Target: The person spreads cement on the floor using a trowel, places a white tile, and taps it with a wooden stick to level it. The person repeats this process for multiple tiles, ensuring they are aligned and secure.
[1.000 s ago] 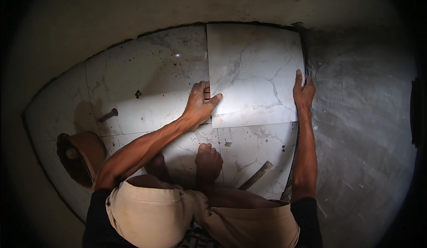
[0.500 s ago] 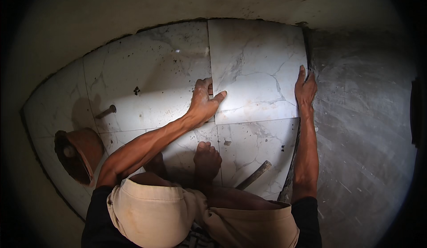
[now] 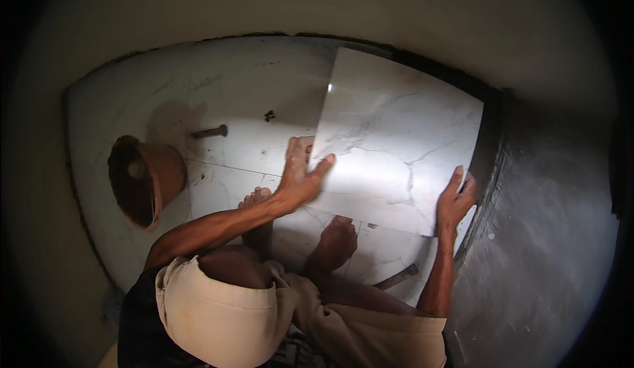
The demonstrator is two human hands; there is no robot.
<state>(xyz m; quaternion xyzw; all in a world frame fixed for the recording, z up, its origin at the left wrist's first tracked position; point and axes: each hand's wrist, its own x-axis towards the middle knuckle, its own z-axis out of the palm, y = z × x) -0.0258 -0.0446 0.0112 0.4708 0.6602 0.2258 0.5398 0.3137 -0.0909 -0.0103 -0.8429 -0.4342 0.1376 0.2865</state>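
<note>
Between my two hands is a large white marble-patterned floor tile (image 3: pixel 396 137), grey-veined and glossy. It is raised off the floor and sits askew to the laid tiles under it. My left hand (image 3: pixel 300 178) clasps its left edge, thumb on top and fingers reaching beneath. On the opposite edge, near the lower right corner, my right hand (image 3: pixel 454 203) has its thumb on the face, its other fingers partly hidden. White laid tiles (image 3: pixel 238 114) cover the floor to the left and under my feet. A dark gap (image 3: pixel 489 140) shows past the tile's right edge.
To the left, a reddish-brown bucket (image 3: pixel 168 173) lies tipped beside a short rusty bar-like tool (image 3: pixel 210 132). Near my right knee lies a flat stick-like piece (image 3: pixel 398 276). Rough grey floor (image 3: pixel 541 256) stretches along the right, and a wall (image 3: pixel 277 5) bounds the far side.
The held tile has come up from its place by the far wall and turned clockwise. A dark strip now shows beside it. Both hands kept their hold, and the view has shifted.
</note>
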